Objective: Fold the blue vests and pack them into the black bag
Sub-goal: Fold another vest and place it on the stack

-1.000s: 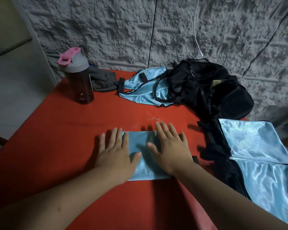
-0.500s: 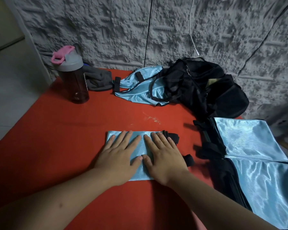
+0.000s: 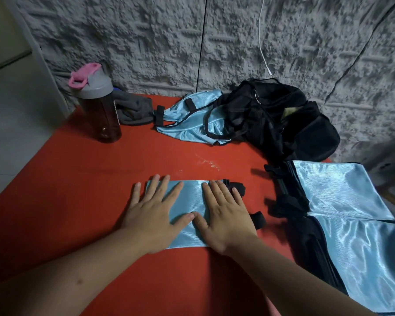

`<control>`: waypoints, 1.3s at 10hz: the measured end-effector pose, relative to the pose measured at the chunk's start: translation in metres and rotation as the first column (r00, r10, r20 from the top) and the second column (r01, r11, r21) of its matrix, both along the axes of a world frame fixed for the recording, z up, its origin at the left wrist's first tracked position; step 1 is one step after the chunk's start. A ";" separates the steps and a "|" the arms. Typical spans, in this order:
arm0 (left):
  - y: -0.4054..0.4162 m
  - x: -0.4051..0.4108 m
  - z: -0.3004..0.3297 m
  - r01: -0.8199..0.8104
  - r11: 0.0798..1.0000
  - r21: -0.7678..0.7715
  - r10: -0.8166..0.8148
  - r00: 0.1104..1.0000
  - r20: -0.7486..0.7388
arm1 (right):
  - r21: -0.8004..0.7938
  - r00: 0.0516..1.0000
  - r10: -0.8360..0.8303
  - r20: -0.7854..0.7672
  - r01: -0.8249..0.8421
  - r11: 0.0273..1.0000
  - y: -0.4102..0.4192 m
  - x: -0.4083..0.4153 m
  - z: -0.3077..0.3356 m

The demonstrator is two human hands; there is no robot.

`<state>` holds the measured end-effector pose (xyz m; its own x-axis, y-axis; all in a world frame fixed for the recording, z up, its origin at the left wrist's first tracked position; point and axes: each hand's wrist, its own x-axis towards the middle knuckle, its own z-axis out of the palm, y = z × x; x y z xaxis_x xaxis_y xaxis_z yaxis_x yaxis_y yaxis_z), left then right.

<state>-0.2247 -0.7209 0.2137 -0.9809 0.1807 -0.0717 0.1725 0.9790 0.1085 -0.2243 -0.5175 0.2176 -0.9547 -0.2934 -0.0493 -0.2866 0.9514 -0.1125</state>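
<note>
The red surface (image 3: 82,190) fills most of the view, backed at 12 o'clock by a rough grey wall (image 3: 146,42). At 3 to 5 o'clock a stack of flat blue vests (image 3: 356,224) with black edging lies along the right edge, partly running out of frame. At 1 o'clock the black bag (image 3: 283,124) sits slumped against the wall, and a crumpled blue vest (image 3: 189,124) lies touching its left side, a black strap looped across it. At 10 o'clock a dark bottle (image 3: 100,110) with a grey lid and pink cap stands upright, a grey cloth (image 3: 135,110) just beside it toward the wall. At the centre lies the folded blue vest (image 3: 192,197), a flat rectangle with black straps poking out at its right end. The left hand (image 3: 155,215) lies flat on its left half, fingers straight and spread, gripping nothing. The right hand (image 3: 224,215) presses flat on the right half, fingers straight, thumb tip nearly meeting the left thumb.
</note>
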 end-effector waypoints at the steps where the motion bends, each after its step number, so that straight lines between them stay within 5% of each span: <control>1: 0.000 0.001 0.000 -0.004 1.000 -0.013 0.004 1.000 -0.003 | -0.014 1.000 -0.003 -0.004 0.003 1.000 -0.001 0.001 0.000; 3: -0.008 -0.003 0.000 0.030 0.998 0.061 -0.031 0.999 0.016 | -0.031 1.000 -0.013 -0.009 0.013 0.999 -0.001 0.001 0.000; 8: -0.044 0.000 0.009 0.094 0.992 -0.078 -0.084 0.989 0.123 | -0.025 1.000 -0.007 0.030 0.008 1.000 0.000 0.001 0.005; 9: -0.047 -0.004 0.013 0.081 0.997 0.009 -0.081 0.981 0.175 | -0.117 0.997 0.029 0.069 -0.020 0.993 0.004 -0.001 0.011; 10: -0.048 -0.008 0.018 -0.048 0.981 0.186 0.022 0.990 0.141 | -0.341 0.997 -0.002 -0.079 -0.025 0.940 0.004 -0.003 0.028; 11: -0.047 -0.012 0.027 -0.206 0.945 0.252 0.225 0.973 -0.050 | -0.491 0.921 -0.316 -0.230 0.171 0.854 0.010 -0.005 0.046; 12: -0.040 -0.007 0.038 -0.327 0.922 0.207 0.343 0.938 -0.044 | -0.304 0.848 -0.524 -0.077 0.481 0.822 0.016 -0.005 0.057; 13: -0.031 -0.006 0.038 -0.385 0.898 0.213 0.385 0.922 0.044 | -0.072 0.831 -0.551 0.082 0.556 0.828 0.016 -0.005 0.055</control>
